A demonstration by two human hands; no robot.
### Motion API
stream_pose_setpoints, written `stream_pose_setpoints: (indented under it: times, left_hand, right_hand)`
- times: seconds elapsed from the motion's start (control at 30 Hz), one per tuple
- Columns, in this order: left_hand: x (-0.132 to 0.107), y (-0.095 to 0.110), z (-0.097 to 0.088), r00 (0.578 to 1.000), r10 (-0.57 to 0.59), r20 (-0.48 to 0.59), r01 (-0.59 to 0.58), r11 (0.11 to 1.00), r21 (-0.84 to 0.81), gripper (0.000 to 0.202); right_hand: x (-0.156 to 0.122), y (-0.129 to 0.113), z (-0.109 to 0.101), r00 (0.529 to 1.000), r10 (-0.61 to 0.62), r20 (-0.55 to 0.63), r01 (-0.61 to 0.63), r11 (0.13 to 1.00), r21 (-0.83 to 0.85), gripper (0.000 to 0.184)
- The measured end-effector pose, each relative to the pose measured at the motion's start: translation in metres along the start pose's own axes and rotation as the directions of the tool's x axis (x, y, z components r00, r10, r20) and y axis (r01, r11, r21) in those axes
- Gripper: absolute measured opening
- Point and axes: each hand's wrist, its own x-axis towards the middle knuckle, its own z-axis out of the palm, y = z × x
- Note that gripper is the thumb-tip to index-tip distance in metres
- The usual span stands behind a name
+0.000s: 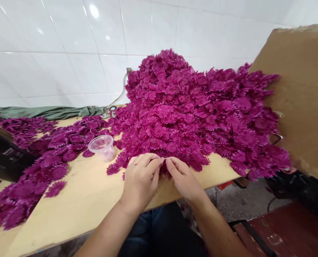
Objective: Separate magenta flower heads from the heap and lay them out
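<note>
Meeting almost tip to tip at the table's near edge, the left hand (142,180) and the right hand (185,176) each have thumb and forefinger drawn together. A small speck of pink shows where they meet, but whether either hand is clamped on a flower I cannot tell. Right behind the fingertips rises a big heap of purple flowers (172,114), its loose front edge spreading close to the left hand. Left of that hand, near the heap, a clear plastic cup (111,147) stands upright on the pale table (89,200), with something pinkish inside. More flowers (58,171) run in a band down the table's left side, beside a black box (9,153). A green cloth (46,112) lies along the foot of the white tiled wall (67,28), with a cable (120,95) nearby. On the right, the heap touches a sheet of brown cardboard (303,103), tilted.
</note>
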Motion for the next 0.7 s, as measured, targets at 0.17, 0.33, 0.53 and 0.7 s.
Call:
stream_pose_setpoints:
  times: [0.17,0.33,0.53,0.7]
  left_hand:
    - [-0.002,-0.003,-0.001,0.996,0.036,-0.08,-0.038,0.999,-0.028,0.019]
    - [-0.004,-0.005,-0.001,0.999,0.036,-0.023,-0.038,0.996,-0.086,0.02]
    - [0.0,-0.001,-0.002,0.994,-0.031,0.108,0.037,0.998,-0.049,0.021]
    - [0.005,-0.003,0.0,0.991,-0.11,0.08,0.114,0.993,-0.041,0.019]
  right_hand:
    - [0.001,-0.002,-0.002,0.999,0.018,0.046,-0.023,0.993,0.115,0.031]
    - [0.002,-0.001,-0.003,0.998,0.054,0.028,-0.058,0.986,0.155,0.032]
    - [0.001,0.0,0.006,0.998,0.065,0.009,-0.066,0.979,0.191,0.029]
    - [0.0,-0.001,0.013,0.997,0.066,0.034,-0.073,0.965,0.251,0.023]
